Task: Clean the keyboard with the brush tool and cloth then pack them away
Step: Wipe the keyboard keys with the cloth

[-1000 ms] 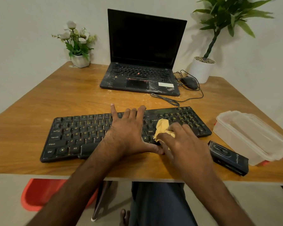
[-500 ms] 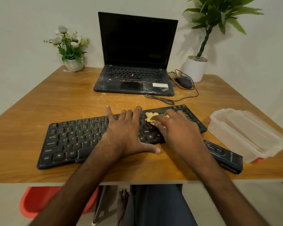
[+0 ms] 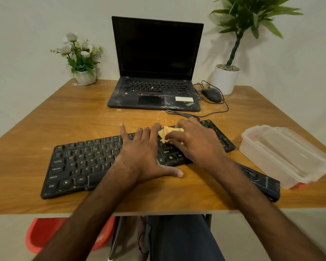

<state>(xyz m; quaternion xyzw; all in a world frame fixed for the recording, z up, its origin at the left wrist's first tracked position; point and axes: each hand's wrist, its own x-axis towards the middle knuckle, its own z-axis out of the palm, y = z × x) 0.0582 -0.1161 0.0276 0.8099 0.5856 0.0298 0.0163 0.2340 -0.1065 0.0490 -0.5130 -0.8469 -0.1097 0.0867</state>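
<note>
In the head view, the left grip [image 3: 139,157] is lying flat, fingers straight and spread, pinning the keyboard [image 3: 79,162] to the worktop [image 3: 64,119]. Just right of it, the right grip [image 3: 194,140] is clamping the cloth [image 3: 167,133] under curled fingers against the far key rows. The cloth is looking soft and light, best held wadded; the keyboard is looking stiff, light and likely to slide unless pinned. The brush tool [image 3: 262,183] is lying beside the right wrist.

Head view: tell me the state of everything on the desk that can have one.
Laptop, lid open, screen dark.
Container, lid on.
Cloth, crumpled, gripped on the keys.
Keyboard, lying flat, both hands on it.
Left hand, flat, fingers spread.
Right hand, gripping the cloth.
</note>
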